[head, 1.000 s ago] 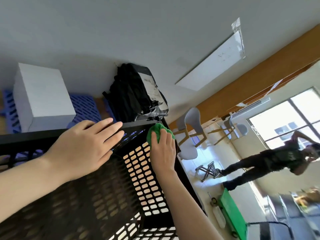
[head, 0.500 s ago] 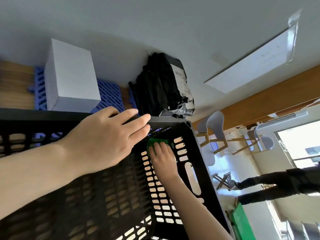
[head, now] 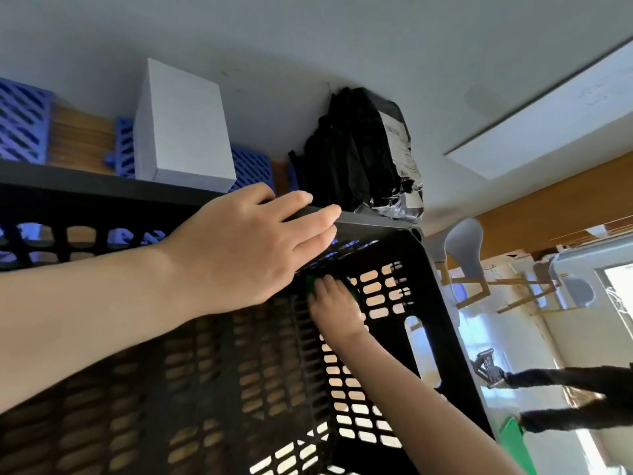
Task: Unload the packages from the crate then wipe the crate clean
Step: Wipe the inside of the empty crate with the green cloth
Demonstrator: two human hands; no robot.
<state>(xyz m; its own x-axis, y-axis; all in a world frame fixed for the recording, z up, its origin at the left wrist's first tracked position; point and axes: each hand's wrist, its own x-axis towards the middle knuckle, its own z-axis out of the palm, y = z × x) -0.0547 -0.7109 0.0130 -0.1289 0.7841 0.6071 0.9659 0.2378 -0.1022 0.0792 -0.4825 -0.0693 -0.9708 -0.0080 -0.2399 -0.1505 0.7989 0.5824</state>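
Black perforated plastic crate [head: 445,337] is directly before me, and no packages show inside it. I judge unloading done and wiping under way. The white rectangular box [head: 185,128] and the black crinkled plastic mailer bag [head: 356,152] with its printed label sit beyond the far rim, on blue slatted plastic mats [head: 251,168].

My left hand [head: 246,248] lies flat over the far rim with fingers straight, bracing the crate. My right hand [head: 337,306] is inside at the far right corner, fingers laid over a bunched green cloth [head: 311,286] and pressing it to the wall. I cannot tell where the thumb is.

The walls are rigid and matte, pierced with rows of rounded slots and one long handle opening. The next stroke calls for firm, even pressure along the corner, since the soft cloth may catch on slot edges.
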